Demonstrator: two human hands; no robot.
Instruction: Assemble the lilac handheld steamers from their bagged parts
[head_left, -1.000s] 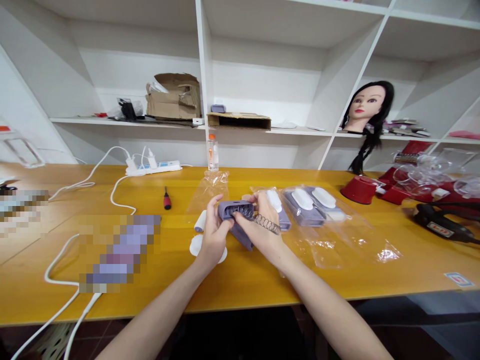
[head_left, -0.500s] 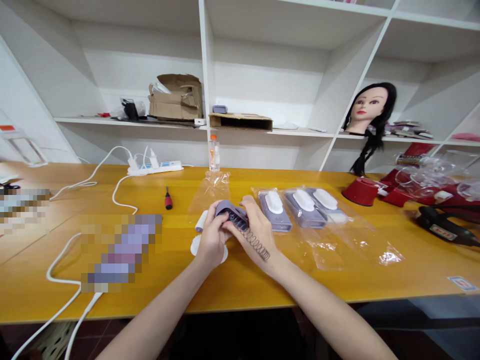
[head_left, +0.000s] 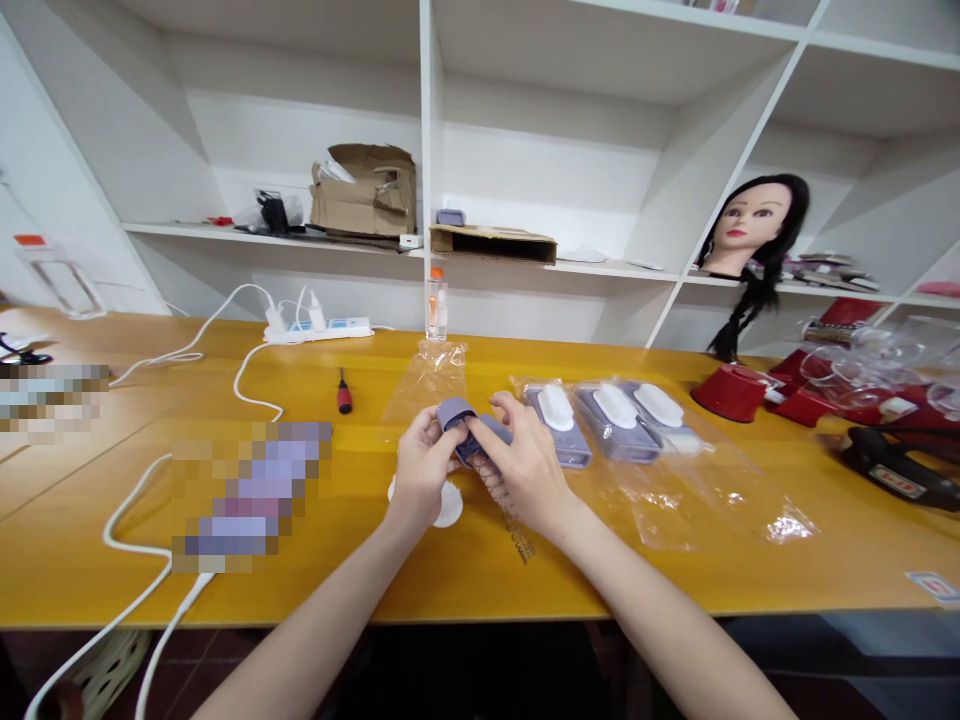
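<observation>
Both hands hold a purple-grey plastic housing (head_left: 456, 410) above the table. My left hand (head_left: 420, 465) is closed round its left side, thumb at the opening. My right hand (head_left: 529, 465) grips the other side, with its fingers pressed at the opening. A thin metal coil spring (head_left: 517, 535) hangs from the housing below my right hand, its lower end free. Under my left hand lies a white round part (head_left: 448, 505), partly hidden. To the right, bagged purple-grey boxes with white oval tops (head_left: 556, 408) stand in a row.
A red-handled screwdriver (head_left: 343, 392) and a blurred-out object (head_left: 255, 490) with white cables lie left. Behind are a power strip (head_left: 330, 330) and a clear bottle (head_left: 436, 305). Plastic bags (head_left: 660, 510), red machine parts (head_left: 727, 390) and a black tool (head_left: 892, 465) are on the right.
The spring has swung down, away from my right wrist, and now hangs lower. My right fingers have shifted onto the opening of the housing. The view has moved slightly.
</observation>
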